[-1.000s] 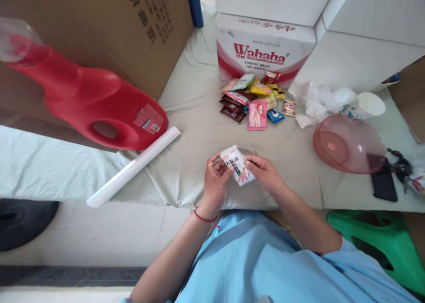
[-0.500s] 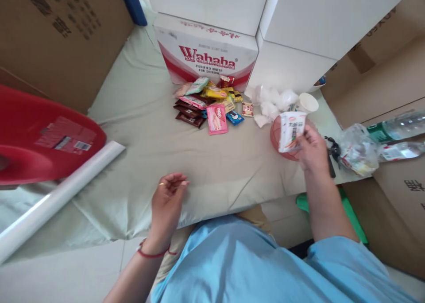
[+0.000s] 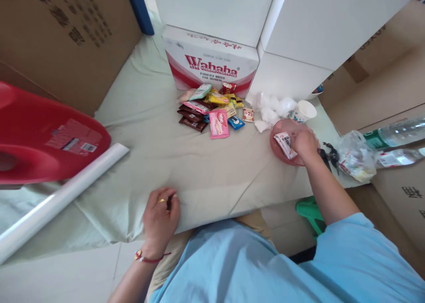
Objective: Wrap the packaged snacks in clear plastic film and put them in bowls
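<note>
My right hand [image 3: 303, 141] grips a small white snack packet [image 3: 284, 144] and holds it down inside a pink translucent bowl [image 3: 278, 150] at the right of the cloth-covered surface. My left hand [image 3: 162, 214] rests near the front edge of the pale green cloth [image 3: 199, 170], its fingers curled with a ring showing; I cannot make out anything in it. A pile of several wrapped snacks [image 3: 212, 110], with a pink packet [image 3: 218, 123] in front, lies beyond, apart from both hands.
A Wahaha carton [image 3: 210, 64] and white boxes [image 3: 292, 37] stand at the back. A paper cup [image 3: 303, 111] and crumpled white wrappers [image 3: 270, 106] sit behind the bowl. A red jug [image 3: 43, 139] and white roll [image 3: 59, 196] lie left; bottles [image 3: 395, 132] and a plastic bag [image 3: 355, 157] right.
Both hands held the packet in front of me; my right hand carried it right and lowered it into the pink bowl. My left hand let go and dropped to the cloth's front edge.
</note>
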{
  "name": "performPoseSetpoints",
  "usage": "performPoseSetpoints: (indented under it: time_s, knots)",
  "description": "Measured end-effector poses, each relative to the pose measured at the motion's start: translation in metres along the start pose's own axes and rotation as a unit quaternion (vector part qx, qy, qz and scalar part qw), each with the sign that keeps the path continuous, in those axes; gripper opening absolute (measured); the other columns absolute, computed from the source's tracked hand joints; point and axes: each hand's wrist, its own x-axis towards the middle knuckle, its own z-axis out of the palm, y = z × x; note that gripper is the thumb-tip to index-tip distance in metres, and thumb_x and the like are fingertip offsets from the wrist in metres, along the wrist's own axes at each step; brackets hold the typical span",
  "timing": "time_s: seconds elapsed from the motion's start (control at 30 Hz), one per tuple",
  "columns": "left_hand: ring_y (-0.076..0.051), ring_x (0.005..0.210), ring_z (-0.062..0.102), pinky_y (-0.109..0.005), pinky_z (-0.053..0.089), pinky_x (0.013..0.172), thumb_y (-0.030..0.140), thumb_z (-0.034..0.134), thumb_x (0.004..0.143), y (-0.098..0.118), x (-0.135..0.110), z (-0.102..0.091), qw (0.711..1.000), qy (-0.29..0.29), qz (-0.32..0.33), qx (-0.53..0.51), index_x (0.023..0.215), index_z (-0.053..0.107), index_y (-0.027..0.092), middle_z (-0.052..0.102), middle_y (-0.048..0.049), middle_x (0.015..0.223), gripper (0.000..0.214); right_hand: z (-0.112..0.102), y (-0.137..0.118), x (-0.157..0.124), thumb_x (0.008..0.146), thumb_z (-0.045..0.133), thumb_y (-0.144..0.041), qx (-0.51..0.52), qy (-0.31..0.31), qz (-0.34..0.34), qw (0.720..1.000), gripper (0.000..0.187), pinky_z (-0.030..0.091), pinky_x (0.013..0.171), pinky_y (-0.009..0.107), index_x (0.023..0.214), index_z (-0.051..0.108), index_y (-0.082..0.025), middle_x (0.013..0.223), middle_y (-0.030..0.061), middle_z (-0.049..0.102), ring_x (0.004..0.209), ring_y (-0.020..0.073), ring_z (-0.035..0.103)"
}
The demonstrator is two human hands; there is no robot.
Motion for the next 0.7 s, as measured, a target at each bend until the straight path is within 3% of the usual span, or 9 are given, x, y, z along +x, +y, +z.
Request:
performPoseSetpoints:
  time_s: [0.07,0.13,0.2,0.3,0.4,0.5,0.6,0.7]
  knots:
    - [-0.023,0.096,0.071,-0.036,0.057,0.086,0.028,0.052,0.100,0.000,-0.002,0.004,1.000,0.011,0.029,0.007,0.097,0.072,0.019,0.071,-0.0108,0.106,0.022,-0.012,-0.015,0.010,0.098,0.044,-0.027,-0.039,0.046,-0.005,0.998,0.042,0.050,0.102,0.049,0.115,0.079,-0.012,0.114,0.0201,0.072,0.114,0.0356,0.063]
    - [-0.024,0.097,0.071,-0.036,0.057,0.087,0.026,0.053,0.100,0.000,-0.002,0.006,0.999,0.015,0.042,0.012,0.098,0.072,0.019,0.071,-0.0109,0.104,0.020,-0.020,-0.037,0.024,0.100,0.042,-0.027,-0.061,0.042,-0.060,0.995,0.042,0.049,0.103,0.043,0.115,0.079,-0.014,0.118,0.0184,0.072,0.115,0.0327,0.063]
    - [-0.024,0.097,0.070,-0.037,0.057,0.087,0.024,0.053,0.099,-0.001,-0.002,0.006,0.998,0.010,0.050,0.020,0.098,0.072,0.019,0.071,-0.0108,0.103,0.020,-0.020,-0.064,0.040,0.101,0.043,-0.026,-0.090,-0.029,-0.112,0.989,0.040,0.051,0.097,0.040,0.114,0.080,-0.017,0.120,0.0171,0.073,0.113,0.0317,0.065]
    - [-0.025,0.096,0.069,-0.038,0.057,0.088,0.024,0.053,0.099,-0.002,-0.002,0.006,0.998,-0.001,0.057,0.029,0.096,0.072,0.019,0.072,-0.0107,0.101,0.019,-0.006,-0.102,0.062,0.097,0.052,-0.019,-0.158,-0.162,-0.117,0.967,0.037,0.053,0.091,0.039,0.124,0.078,-0.020,0.128,0.0175,0.073,0.114,0.0328,0.068]
    - [-0.025,0.097,0.070,-0.038,0.057,0.089,0.024,0.053,0.097,-0.002,-0.003,0.007,0.999,-0.003,0.044,0.020,0.095,0.072,0.020,0.073,-0.0108,0.101,0.020,0.012,-0.129,0.073,0.090,0.060,-0.011,-0.196,-0.203,-0.099,0.954,0.039,0.053,0.094,0.044,0.125,0.078,-0.015,0.130,0.0234,0.072,0.119,0.0364,0.069]
    - [-0.026,0.098,0.070,-0.039,0.057,0.090,0.025,0.054,0.095,-0.001,-0.004,0.007,1.000,-0.012,0.020,0.002,0.094,0.073,0.021,0.073,-0.0110,0.102,0.019,0.021,-0.141,0.075,0.090,0.063,-0.011,-0.194,-0.193,-0.088,0.958,0.029,0.053,0.096,0.046,0.113,0.081,-0.009,0.119,0.0268,0.075,0.119,0.0387,0.070]
    - [-0.027,0.098,0.070,-0.041,0.057,0.091,0.027,0.056,0.093,0.001,-0.004,0.005,1.000,-0.020,0.002,-0.018,0.092,0.073,0.022,0.074,-0.0117,0.102,0.017,0.015,-0.139,0.069,0.092,0.064,-0.015,-0.187,-0.179,-0.082,0.963,0.022,0.052,0.095,0.044,0.106,0.082,-0.012,0.113,0.0246,0.076,0.115,0.0363,0.071]
    - [-0.028,0.099,0.070,-0.041,0.056,0.091,0.028,0.059,0.089,0.003,-0.003,0.002,0.998,-0.022,-0.023,-0.047,0.090,0.073,0.023,0.074,-0.0113,0.102,0.015,-0.002,-0.129,0.048,0.094,0.062,-0.019,-0.053,-0.130,-0.099,0.985,0.021,0.052,0.092,0.039,0.102,0.082,-0.018,0.107,0.0162,0.078,0.104,0.0297,0.072]
